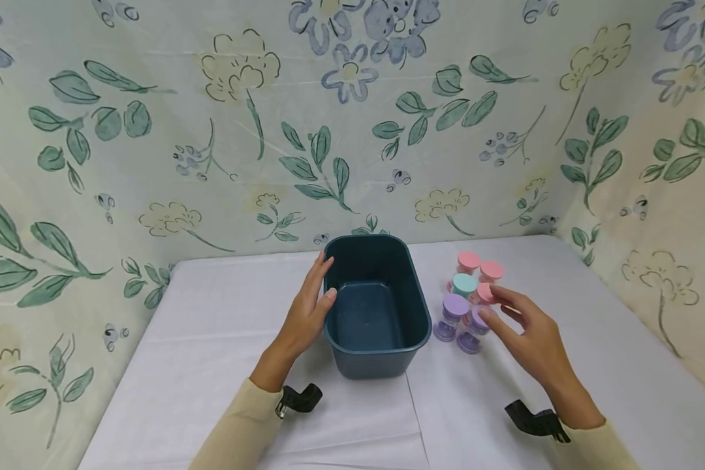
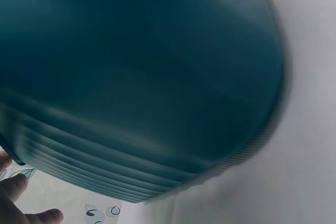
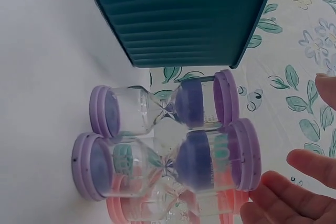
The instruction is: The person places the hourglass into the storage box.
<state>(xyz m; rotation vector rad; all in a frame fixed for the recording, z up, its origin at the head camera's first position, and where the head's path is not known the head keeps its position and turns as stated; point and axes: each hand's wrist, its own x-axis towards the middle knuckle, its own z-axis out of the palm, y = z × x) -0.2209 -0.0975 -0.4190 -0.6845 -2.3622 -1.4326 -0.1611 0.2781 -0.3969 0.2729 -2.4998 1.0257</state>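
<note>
A dark teal plastic bin stands upright on the table. My left hand lies against its left side, fingers fairly straight along the rim. To the right of the bin, several small hourglasses stand close together. Two have purple caps, nearest the front; one has a turquoise cap; three at the back and right have pink caps. My right hand hovers at the right of this group, thumb by the front purple cap and fingers by a pink one. Its thumb and fingers are spread; whether they touch is unclear.
A white cloth covers the table, with a crease running toward the front. Fabric printed with flowers and leaves hangs behind and along the sides. Black wrist mounts sit on both forearms.
</note>
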